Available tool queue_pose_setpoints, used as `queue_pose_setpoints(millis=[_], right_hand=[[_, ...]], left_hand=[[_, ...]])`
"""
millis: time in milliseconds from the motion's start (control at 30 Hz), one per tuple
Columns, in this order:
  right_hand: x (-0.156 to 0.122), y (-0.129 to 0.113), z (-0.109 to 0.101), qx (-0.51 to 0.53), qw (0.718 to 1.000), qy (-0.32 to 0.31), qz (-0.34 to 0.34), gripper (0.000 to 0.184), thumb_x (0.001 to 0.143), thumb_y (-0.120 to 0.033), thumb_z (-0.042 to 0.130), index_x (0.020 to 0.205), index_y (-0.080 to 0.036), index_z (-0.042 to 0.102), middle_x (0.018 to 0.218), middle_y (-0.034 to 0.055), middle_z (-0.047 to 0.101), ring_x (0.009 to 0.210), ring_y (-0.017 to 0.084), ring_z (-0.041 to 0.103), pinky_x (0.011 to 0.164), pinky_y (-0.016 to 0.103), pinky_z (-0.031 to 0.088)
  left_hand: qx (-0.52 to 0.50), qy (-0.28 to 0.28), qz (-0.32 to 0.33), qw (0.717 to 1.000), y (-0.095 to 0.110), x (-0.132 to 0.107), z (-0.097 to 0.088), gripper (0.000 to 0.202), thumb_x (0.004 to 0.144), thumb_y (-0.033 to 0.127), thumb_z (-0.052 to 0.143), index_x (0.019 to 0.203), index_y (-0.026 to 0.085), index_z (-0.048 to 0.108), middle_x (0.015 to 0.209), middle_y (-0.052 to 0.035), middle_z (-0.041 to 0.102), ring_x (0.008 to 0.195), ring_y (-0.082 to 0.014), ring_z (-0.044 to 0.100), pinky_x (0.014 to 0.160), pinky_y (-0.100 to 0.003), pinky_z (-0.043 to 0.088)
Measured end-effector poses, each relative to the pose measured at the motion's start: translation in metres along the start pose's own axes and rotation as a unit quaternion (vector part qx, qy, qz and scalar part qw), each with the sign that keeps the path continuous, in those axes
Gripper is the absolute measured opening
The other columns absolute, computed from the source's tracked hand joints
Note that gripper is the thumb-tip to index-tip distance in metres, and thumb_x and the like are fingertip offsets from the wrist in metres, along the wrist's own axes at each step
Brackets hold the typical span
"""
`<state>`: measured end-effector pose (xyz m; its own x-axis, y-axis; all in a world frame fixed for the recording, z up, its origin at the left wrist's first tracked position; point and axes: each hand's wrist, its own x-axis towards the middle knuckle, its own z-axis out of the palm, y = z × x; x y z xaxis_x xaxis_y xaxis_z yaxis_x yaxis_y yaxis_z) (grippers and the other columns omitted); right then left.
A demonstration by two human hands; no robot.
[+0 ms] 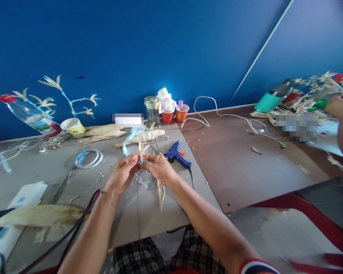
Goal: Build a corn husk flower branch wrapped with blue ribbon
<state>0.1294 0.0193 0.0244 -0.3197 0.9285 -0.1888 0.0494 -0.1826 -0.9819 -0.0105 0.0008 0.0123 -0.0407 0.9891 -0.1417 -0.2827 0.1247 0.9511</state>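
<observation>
Left hand (pixel 124 172) and right hand (pixel 160 169) are pinching a small husk flower (pixel 141 150) at its stem between their fingertips, holding it above the grey table (pixel 153 225) with its pale petals pointing toward 12 o'clock. Relative to the flower, a light-blue ribbon (pixel 126 147) is curling at 10 o'clock beside the left hand, tape rolls (pixel 88 166) are lying at 9 o'clock, and a blue glue gun (pixel 176 154) is resting at 3 o'clock near the right hand. Two red cups (pixel 168 117) are standing at 1 o'clock, while a husk strip (pixel 161 197) is lying at 5 o'clock, partly hidden by the right hand.
</observation>
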Motion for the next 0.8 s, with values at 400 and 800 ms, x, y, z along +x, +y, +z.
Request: queue_pose_setpoints(millis=[400,800], right_hand=[[0.006,0.010,0.001,-0.072,0.997,0.001,-0.043,0.012,0.069,-0.024,0.063,0.070,-0.013,0.070,0.056,-0.0040,0.055,0.053,0.008,0.045,0.051,0.019,0.033],[-0.001,0.006,0.002,-0.162,0.978,0.036,-0.122,0.015,0.075,-0.017,0.053,0.069,-0.015,0.065,0.061,-0.0028,0.057,0.063,0.011,0.051,0.059,0.020,0.036]], left_hand=[[-0.007,0.000,-0.013,1.000,-0.003,0.004,-0.006,0.019,0.061,0.026,0.080,0.071,0.015,0.068,0.072,-0.0022,0.065,0.066,-0.0120,0.056,0.064,-0.024,0.043],[0.224,0.083,0.068,0.969,0.004,0.002,-0.006,0.024,0.071,0.038,0.069,0.069,0.017,0.057,0.052,0.0035,0.050,0.049,-0.0107,0.042,0.049,-0.024,0.030]])
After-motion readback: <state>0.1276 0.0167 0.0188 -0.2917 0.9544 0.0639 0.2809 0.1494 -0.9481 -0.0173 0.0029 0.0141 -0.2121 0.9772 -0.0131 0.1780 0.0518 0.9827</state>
